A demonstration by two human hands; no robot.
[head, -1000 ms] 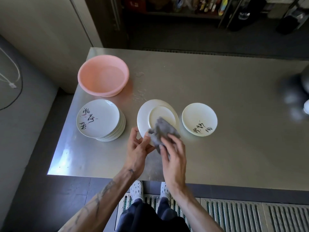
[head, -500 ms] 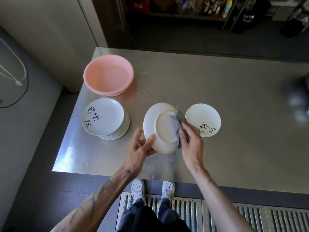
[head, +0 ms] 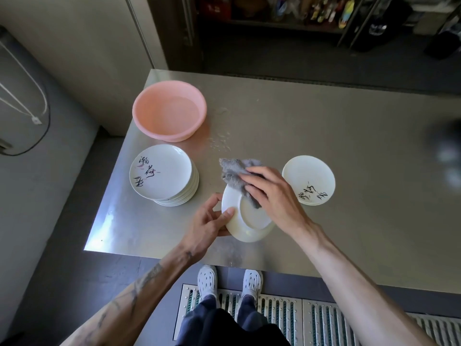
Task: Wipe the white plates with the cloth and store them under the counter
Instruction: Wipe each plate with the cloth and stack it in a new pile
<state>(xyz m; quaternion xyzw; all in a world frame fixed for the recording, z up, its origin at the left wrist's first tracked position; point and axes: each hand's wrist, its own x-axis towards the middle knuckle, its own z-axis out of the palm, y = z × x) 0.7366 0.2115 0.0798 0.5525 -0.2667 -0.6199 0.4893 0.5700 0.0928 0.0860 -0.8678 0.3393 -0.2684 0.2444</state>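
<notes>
- Head view: your left hand (head: 209, 221) pinches the plate (head: 249, 226) by its rim, thumb on the upturned underside. That holds it tilted above the counter (head: 349, 136) with its back facing you.
- Your right hand (head: 272, 193) lies with fingers stretched flat, pressing the cloth (head: 235, 176) onto that underside to rub it.
- The stack (head: 162, 171) waits on the left near the basin (head: 169, 109). The single plate (head: 308, 179) on the right is probably done.

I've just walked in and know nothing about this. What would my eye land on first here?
Near the front edge of the steel counter, a left hand grips a white plate turned underside up, while the right hand presses a grey cloth on it. To the left sits a stack of white plates with black brush lettering, and behind that a pink basin.
</notes>
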